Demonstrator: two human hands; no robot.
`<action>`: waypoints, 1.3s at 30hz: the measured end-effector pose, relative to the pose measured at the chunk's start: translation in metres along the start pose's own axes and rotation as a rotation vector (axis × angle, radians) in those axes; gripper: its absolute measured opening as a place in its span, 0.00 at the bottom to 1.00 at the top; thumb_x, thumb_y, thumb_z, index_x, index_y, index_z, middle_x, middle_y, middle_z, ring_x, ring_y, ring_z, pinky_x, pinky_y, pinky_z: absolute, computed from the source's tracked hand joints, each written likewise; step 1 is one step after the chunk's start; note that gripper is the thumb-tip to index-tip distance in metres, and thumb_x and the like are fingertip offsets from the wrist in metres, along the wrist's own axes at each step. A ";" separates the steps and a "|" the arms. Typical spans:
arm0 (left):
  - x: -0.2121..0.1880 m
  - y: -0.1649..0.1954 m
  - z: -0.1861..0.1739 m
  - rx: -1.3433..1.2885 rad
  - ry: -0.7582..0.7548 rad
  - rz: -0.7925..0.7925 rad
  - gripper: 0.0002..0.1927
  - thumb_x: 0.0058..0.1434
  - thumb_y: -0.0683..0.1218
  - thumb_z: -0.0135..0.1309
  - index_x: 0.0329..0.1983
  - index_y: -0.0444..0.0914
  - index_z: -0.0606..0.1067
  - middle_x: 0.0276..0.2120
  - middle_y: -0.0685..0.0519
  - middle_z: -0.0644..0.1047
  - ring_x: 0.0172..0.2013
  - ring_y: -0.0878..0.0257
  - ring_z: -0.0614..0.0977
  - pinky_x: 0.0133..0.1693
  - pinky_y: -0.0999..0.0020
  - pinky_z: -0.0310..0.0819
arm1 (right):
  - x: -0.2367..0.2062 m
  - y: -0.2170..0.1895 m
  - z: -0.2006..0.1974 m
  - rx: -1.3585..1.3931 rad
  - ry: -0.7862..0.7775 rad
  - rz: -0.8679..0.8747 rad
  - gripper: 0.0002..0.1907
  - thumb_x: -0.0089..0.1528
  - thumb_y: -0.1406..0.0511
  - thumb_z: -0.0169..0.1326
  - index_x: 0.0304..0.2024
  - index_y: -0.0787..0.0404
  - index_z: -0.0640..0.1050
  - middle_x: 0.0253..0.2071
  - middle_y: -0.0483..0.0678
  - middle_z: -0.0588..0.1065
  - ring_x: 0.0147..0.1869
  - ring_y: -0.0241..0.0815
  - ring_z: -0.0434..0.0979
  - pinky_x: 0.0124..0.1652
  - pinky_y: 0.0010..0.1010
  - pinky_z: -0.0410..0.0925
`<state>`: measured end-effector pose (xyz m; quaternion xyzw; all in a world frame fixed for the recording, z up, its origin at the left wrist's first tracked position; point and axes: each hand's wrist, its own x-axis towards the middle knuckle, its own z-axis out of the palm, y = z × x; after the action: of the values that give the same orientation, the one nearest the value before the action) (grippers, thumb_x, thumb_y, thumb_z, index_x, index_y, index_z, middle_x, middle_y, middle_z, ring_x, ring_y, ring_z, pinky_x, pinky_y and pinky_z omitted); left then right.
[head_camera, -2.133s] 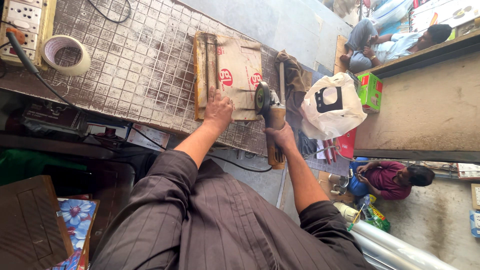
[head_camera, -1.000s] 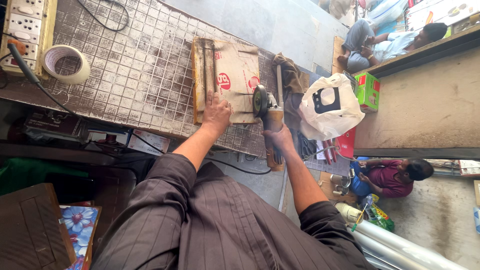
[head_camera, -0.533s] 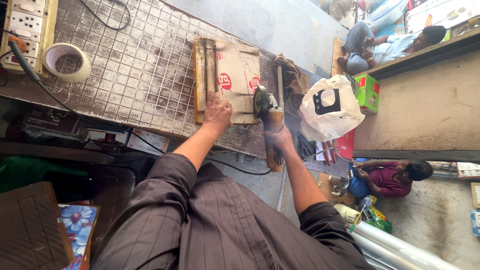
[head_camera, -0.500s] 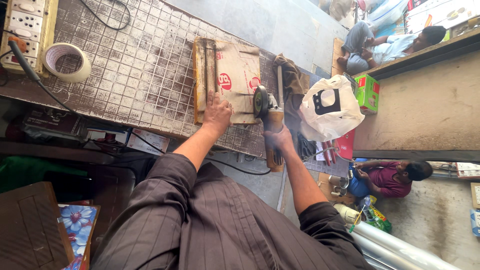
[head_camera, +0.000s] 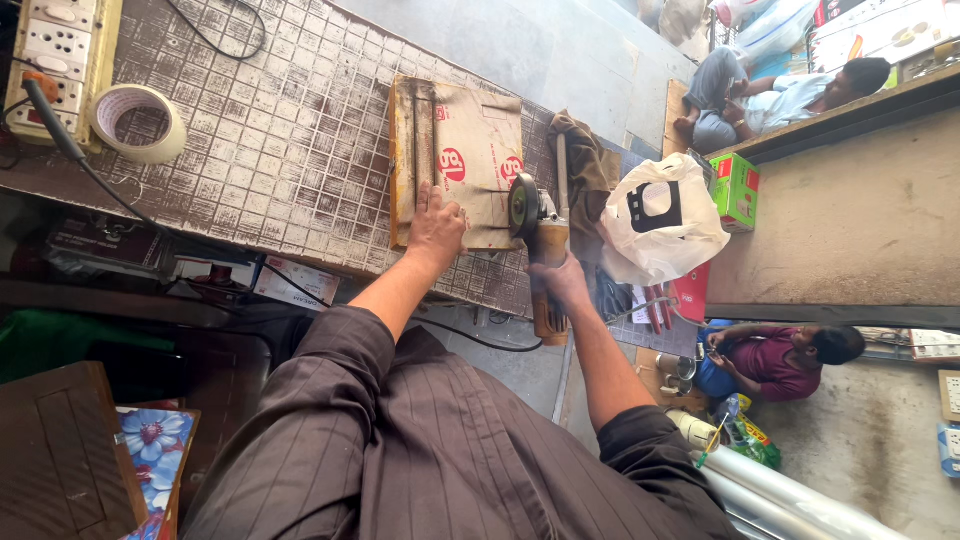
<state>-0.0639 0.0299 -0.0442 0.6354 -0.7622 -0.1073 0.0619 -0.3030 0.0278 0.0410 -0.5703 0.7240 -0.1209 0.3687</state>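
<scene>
The picture is turned on its side. A brown cardboard sheet (head_camera: 468, 150) with red round marks lies on a wooden board (head_camera: 402, 150) on the tiled worktop (head_camera: 290, 130). My left hand (head_camera: 436, 226) presses flat on the sheet's near edge, fingers spread. My right hand (head_camera: 560, 283) grips the body of an angle grinder (head_camera: 540, 235). Its disc (head_camera: 522, 205) stands at the sheet's right edge.
A roll of tape (head_camera: 138, 122) and a power strip (head_camera: 62, 55) with a plugged cable sit at the worktop's left. A white plastic bag (head_camera: 660, 215) and green box (head_camera: 735, 190) lie to the right. Two other people (head_camera: 780, 355) sit on the ground nearby.
The view has shifted slightly. Both hands keep their places: the left on the cardboard, the right around the grinder at the sheet's edge.
</scene>
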 end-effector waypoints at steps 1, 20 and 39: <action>0.000 0.000 0.000 0.006 0.005 0.003 0.37 0.47 0.64 0.68 0.55 0.40 0.79 0.55 0.50 0.76 0.69 0.41 0.62 0.71 0.42 0.34 | 0.000 0.000 0.000 -0.015 0.009 0.005 0.30 0.47 0.60 0.70 0.50 0.64 0.78 0.42 0.51 0.82 0.45 0.41 0.83 0.46 0.33 0.73; -0.002 -0.004 0.006 -0.036 0.015 0.014 0.36 0.45 0.63 0.69 0.54 0.41 0.79 0.55 0.52 0.76 0.71 0.42 0.59 0.72 0.41 0.34 | -0.001 -0.002 -0.002 -0.015 -0.020 0.027 0.30 0.49 0.60 0.69 0.52 0.64 0.77 0.43 0.52 0.82 0.45 0.41 0.83 0.46 0.34 0.73; -0.002 -0.005 0.007 -0.032 -0.030 0.031 0.36 0.47 0.63 0.68 0.55 0.39 0.78 0.57 0.51 0.73 0.72 0.42 0.57 0.72 0.42 0.33 | 0.007 -0.003 -0.002 -0.054 -0.036 0.089 0.33 0.47 0.58 0.70 0.52 0.64 0.77 0.43 0.52 0.81 0.45 0.41 0.82 0.46 0.34 0.73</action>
<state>-0.0601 0.0320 -0.0521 0.6207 -0.7710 -0.1281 0.0625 -0.3033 0.0199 0.0414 -0.5493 0.7451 -0.0744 0.3709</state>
